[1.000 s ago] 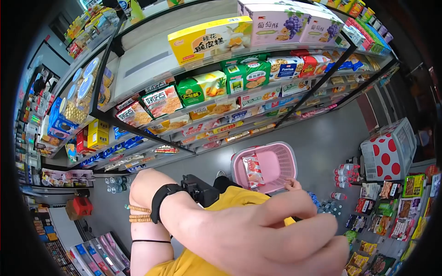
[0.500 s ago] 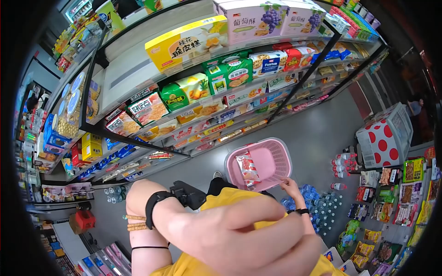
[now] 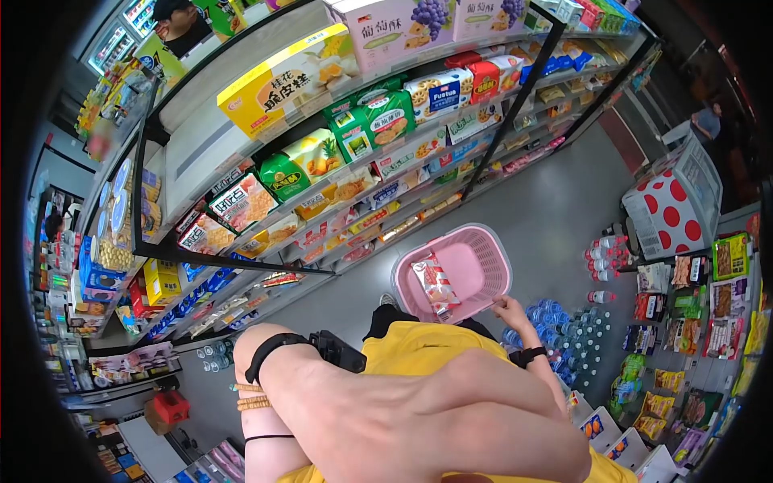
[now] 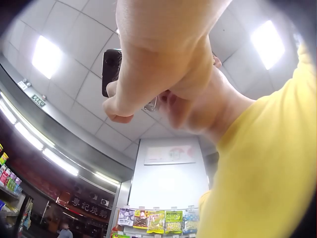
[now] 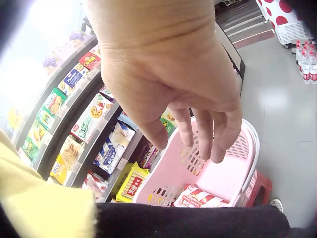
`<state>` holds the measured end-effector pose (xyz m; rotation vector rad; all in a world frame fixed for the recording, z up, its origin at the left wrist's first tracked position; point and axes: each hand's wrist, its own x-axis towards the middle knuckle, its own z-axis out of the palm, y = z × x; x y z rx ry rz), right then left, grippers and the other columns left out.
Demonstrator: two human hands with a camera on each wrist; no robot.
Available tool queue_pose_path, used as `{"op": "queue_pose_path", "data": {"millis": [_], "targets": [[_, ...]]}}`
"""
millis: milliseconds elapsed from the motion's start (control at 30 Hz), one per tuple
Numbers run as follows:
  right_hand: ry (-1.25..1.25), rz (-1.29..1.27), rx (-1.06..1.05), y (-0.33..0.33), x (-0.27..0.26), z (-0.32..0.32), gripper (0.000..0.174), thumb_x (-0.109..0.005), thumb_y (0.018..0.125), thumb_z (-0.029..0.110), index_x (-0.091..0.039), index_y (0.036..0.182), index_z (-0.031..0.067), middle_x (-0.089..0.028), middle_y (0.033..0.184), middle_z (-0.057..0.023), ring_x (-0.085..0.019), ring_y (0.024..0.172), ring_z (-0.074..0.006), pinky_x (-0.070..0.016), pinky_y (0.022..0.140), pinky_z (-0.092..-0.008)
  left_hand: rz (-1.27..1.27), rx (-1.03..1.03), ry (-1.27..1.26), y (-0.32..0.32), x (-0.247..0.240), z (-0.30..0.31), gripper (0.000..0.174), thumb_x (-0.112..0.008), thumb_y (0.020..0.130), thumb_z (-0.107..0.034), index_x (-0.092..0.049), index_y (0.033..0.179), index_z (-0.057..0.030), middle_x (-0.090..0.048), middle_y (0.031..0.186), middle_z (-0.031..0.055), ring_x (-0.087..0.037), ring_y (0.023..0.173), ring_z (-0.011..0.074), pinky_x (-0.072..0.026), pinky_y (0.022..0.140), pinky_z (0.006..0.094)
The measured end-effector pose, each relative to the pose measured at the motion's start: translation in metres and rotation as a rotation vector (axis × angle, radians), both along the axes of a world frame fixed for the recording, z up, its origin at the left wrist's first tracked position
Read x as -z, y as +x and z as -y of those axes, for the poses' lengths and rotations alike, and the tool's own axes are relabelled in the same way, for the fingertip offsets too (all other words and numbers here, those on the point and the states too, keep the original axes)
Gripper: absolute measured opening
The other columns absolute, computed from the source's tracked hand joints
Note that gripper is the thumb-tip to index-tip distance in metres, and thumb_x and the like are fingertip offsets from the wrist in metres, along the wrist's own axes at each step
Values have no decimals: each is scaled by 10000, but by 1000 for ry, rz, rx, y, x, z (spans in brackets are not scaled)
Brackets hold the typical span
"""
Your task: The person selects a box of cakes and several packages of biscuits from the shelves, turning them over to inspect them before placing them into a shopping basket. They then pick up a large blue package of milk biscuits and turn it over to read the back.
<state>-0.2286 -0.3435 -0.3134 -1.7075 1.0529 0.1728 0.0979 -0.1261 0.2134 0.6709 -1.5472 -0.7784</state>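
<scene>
My left hand (image 3: 451,410) is raised close to the head camera, its back filling the lower middle of the head view. In the left wrist view the left hand (image 4: 148,84) is up beside the face, fingers bent loosely, nothing seen in them; a dark device (image 4: 111,70) is behind it. My right hand (image 3: 509,307) is lowered by the near right rim of a pink basket (image 3: 407,294). From the right wrist, this hand (image 5: 173,89) hangs with relaxed, empty fingers over the basket. A red-and-white wafer packet (image 3: 435,282) lies inside.
Shelves ahead carry a yellow cake box (image 3: 282,80), purple grape boxes (image 3: 394,32) and many biscuit packs. Bottled water packs (image 3: 564,330) stand on the floor at right, near a red-dotted bin (image 3: 668,205). Hanging snack bags (image 3: 729,298) line the right side. Another person (image 3: 181,24) is beyond the shelf.
My left hand has turned so its back shows and its fingers are less visible. The view has shifted, and the right hand has come into fuller sight beside the basket.
</scene>
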Motion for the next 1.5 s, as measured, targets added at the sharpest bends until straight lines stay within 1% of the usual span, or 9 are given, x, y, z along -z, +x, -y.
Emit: {"op": "queue_pose_path", "data": {"millis": [433,567,667,867,1200,1300,1367,1400,1500], "targets": [[-63,20,33,-9,16,-2,427,-759,889,285,-708,1216,15,-742,865,-123,-719,798,-225,-559,735,-365,479,-206,-69,6,16,17,470,-780,869,-124,-671,1323,-74,-448,1385,130,-453,1316,331,-392,1126,440],[-73,-25,27,-5,0,-4,447,-760,875,282,-709,1247,40,-755,924,-135,-720,836,-235,-567,766,-378,380,-213,291,25,97,32,479,-776,886,-122,-646,1344,-71,-423,1412,131,-417,1373,321,-353,1163,437],[-85,-46,19,-16,40,-5,473,-753,878,309,-701,1273,55,-771,995,-155,-738,889,-260,-578,803,-398,185,-289,501,41,227,24,487,-787,890,-134,-569,1320,-61,-516,1370,154,-452,1353,334,-352,1144,444],[-140,-45,-97,4,29,-3,496,-742,879,395,-707,1225,42,-755,1102,-213,-731,1004,-370,-574,903,-452,-223,-566,959,74,432,-84,282,-736,958,-69,-462,1022,-83,-509,1078,67,-618,1182,242,-459,1007,359],[-46,-167,-325,64,129,11,414,-686,854,348,-750,1162,78,-757,1093,-203,-728,1004,-368,-561,884,-452,-449,-952,1317,38,519,-212,292,-678,1014,-184,-443,1047,-15,-561,896,92,-691,748,213,-569,713,367],[10,-159,-382,72,163,17,338,-674,843,313,-775,1050,65,-763,1020,-216,-738,936,-380,-565,828,-470,-309,-1056,1414,11,547,-258,359,-668,1005,-199,-458,1147,56,-589,931,127,-690,762,207,-575,691,349],[-8,-82,-530,75,196,28,353,-708,849,338,-766,1030,41,-760,959,-235,-744,863,-375,-575,772,-477,-198,-1108,1496,-12,559,-287,269,-670,992,-188,-489,1067,-3,-624,849,97,-698,777,182,-539,669,341],[-48,-77,-237,81,165,16,367,-746,823,305,-750,1055,20,-760,989,-234,-744,909,-368,-576,805,-468,-337,-1128,1542,-31,540,-292,255,-672,994,-199,-497,1055,-23,-646,846,83,-705,786,176,-527,675,328],[-56,-149,-313,86,163,16,482,-788,792,270,-711,1187,5,-750,1041,-204,-735,979,-341,-565,864,-423,-505,-1193,1609,-74,522,-297,242,-679,1000,-222,-514,1054,-54,-693,879,63,-717,804,166,-507,696,298]]}}
